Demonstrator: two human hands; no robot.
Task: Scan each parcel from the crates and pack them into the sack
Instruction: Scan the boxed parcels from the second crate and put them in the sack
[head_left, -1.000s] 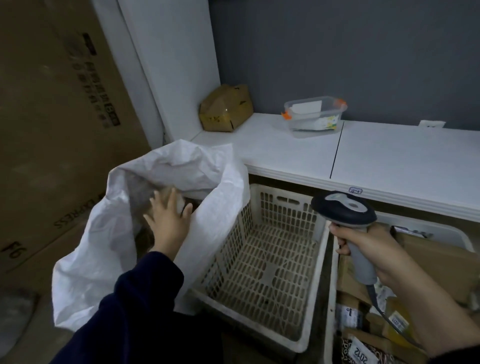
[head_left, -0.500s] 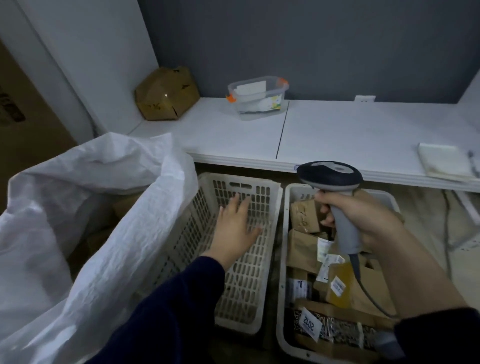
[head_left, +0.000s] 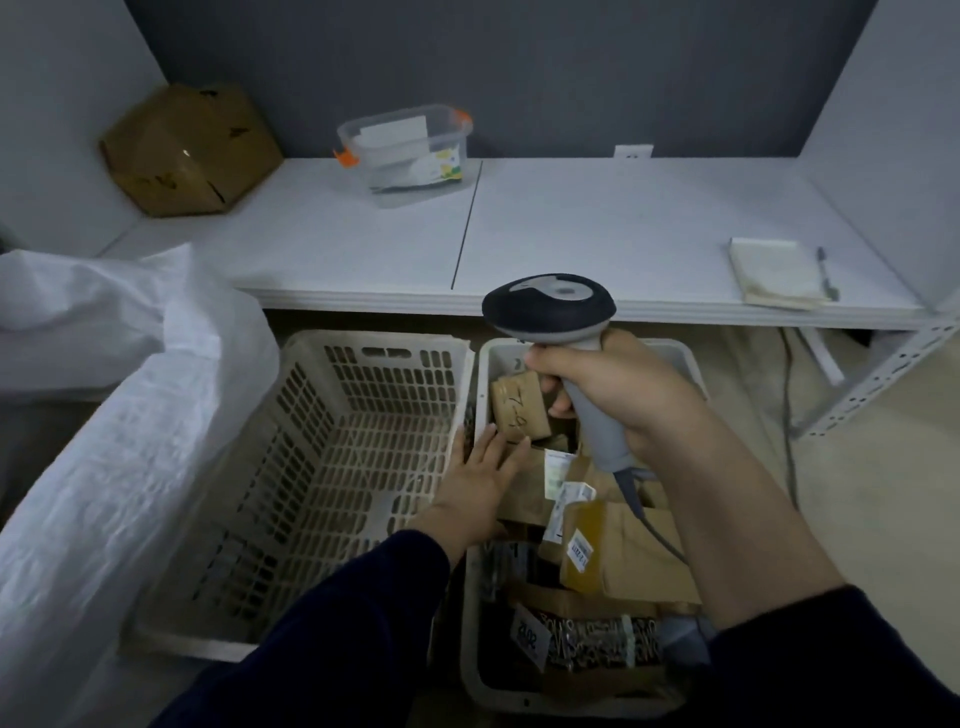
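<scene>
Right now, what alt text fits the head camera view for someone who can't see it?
A person's left hand reaches with straight fingers to a small brown parcel in a grey crate packed with parcels, while the right hand grips a barcode scanner above it. A beige slatted crate sits to the left, beside a white woven sack.

Woven plastic sack (head_left: 119, 467), brown paper parcels (head_left: 522, 410)

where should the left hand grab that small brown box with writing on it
Probably by its near edge, from the left: the box lies tilted atop the pile, that edge facing the left hand, while the right hand and scanner crowd its right side.
</scene>
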